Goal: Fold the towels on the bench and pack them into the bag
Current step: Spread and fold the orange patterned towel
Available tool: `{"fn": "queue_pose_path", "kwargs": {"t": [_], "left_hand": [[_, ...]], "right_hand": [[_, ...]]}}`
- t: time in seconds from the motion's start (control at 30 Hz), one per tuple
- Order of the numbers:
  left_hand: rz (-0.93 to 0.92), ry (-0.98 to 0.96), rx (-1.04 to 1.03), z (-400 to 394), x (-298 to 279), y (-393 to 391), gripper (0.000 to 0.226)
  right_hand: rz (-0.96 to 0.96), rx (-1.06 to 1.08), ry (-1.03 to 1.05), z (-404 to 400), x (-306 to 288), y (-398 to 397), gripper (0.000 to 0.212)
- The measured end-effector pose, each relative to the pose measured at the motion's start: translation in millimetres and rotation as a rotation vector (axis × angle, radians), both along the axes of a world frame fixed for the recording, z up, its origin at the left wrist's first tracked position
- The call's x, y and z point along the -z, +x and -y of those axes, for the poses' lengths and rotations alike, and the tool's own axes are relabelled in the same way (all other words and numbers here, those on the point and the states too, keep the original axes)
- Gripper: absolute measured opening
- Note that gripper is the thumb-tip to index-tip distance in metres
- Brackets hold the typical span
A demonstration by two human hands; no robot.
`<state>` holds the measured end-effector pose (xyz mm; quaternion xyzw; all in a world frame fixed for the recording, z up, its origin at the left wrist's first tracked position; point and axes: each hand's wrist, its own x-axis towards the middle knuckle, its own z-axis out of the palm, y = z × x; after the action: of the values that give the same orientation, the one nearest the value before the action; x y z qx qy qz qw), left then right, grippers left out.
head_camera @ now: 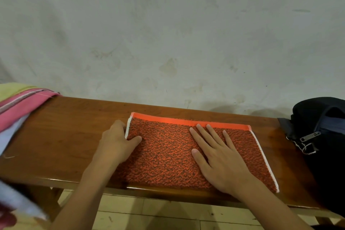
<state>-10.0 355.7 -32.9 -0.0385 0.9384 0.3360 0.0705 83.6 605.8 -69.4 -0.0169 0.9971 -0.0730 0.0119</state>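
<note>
Two hands on one orange towel [168, 155], lying flat mid-bench [65, 127], long axis left to right. Left hand [116, 142] pinching the left edge, thumb on top; right hand [218, 157] pressing flat, fingers straight. Bag [321, 136] at the far right, nearer the right hand. Probably a left-over-right fold next.

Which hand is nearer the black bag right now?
Right. The right hand lies flat on the orange towel, toward the black bag; the left hand grips the towel's far-side edge, away from the bag.
</note>
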Motion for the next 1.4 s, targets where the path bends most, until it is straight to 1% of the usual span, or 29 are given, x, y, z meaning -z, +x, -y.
{"fn": "queue_pose_path", "kwargs": {"t": [0.07, 0.17, 0.23, 0.3, 0.37, 0.43, 0.5, 0.57, 0.67, 0.87, 1.0, 1.07, 1.17, 1.2, 1.23, 1.3, 1.33, 1.4], "left_hand": [[0.035, 0.109, -0.006, 3.0, 0.7, -1.1, 0.039], [0.091, 0.249, 0.119, 9.7, -0.7, -4.6, 0.054], [0.094, 0.224, 0.23, 11.8, -1.4, -5.8, 0.058], [0.127, 0.208, 0.275, 11.2, -3.3, -6.0, 0.053], [0.151, 0.23, 0.264, 10.7, -5.3, -7.1, 0.05], [0.128, 0.253, 0.238, 11.4, -6.8, -7.9, 0.05], [0.102, 0.315, 0.22, 11.9, -9.5, -6.1, 0.05], [0.117, 0.464, 0.181, 11.8, -11.8, -5.1, 0.049], [0.201, 0.723, 0.132, 9.5, -22.2, -2.3, 0.049], [0.242, 0.92, 0.13, 7.8, -29.8, -0.7, 0.049], [0.217, 1.037, 0.14, 5.8, -34.0, 0.1, 0.051], [0.202, 1.105, 0.146, 4.2, -36.4, 1.6, 0.057], [0.199, 1.208, 0.19, 2.1, -40.8, 4.0, 0.083], [0.192, 1.243, 0.199, -0.3, -42.5, 5.6, 0.086], [0.179, 1.274, 0.201, -3.7, -43.5, 6.3, 0.081], [0.166, 1.332, 0.201, -12.7, -47.6, 11.1, 0.063], [0.17, 1.349, 0.206, -18.6, -50.4, 14.4, 0.058], [0.173, 1.382, 0.213, -24.8, -50.1, 16.6, 0.056]], "right_hand": [[0.011, -0.026, 0.022, -4.4, -2.2, 0.1, 0.071], [0.028, -0.069, 0.039, -10.3, -6.4, 0.9, 0.071], [0.048, -0.096, 0.065, -13.6, -8.2, 1.2, 0.073], [0.069, -0.127, 0.071, -17.7, -10.5, 0.8, 0.076], [0.1, -0.151, 0.07, -22.5, -12.8, -0.3, 0.082], [0.126, -0.16, 0.081, -26.1, -15.1, -1.2, 0.089], [0.151, -0.167, 0.088, -27.8, -16.3, -2.0, 0.094], [0.181, -0.172, 0.081, -28.6, -17.4, -2.9, 0.098], [0.229, -0.179, 0.072, -31.3, -20.4, -5.3, 0.104], [0.294, -0.19, 0.068, -34.3, -25.6, -11.0, 0.112], [0.318, -0.182, 0.066, -25.5, -26.5, -14.3, 0.115], [0.332, -0.178, 0.069, -19.5, -27.1, -16.4, 0.117], [0.353, -0.176, 0.079, -9.8, -27.7, -21.0, 0.121], [0.357, -0.174, 0.08, -6.4, -27.7, -22.5, 0.122], [0.359, -0.172, 0.076, -2.6, -27.9, -24.3, 0.123], [0.362, -0.173, 0.071, 5.5, -28.2, -27.3, 0.123], [0.363, -0.178, 0.072, 9.9, -28.8, -28.8, 0.123], [0.367, -0.194, 0.075, 19.9, -29.0, -33.1, 0.123]]}}
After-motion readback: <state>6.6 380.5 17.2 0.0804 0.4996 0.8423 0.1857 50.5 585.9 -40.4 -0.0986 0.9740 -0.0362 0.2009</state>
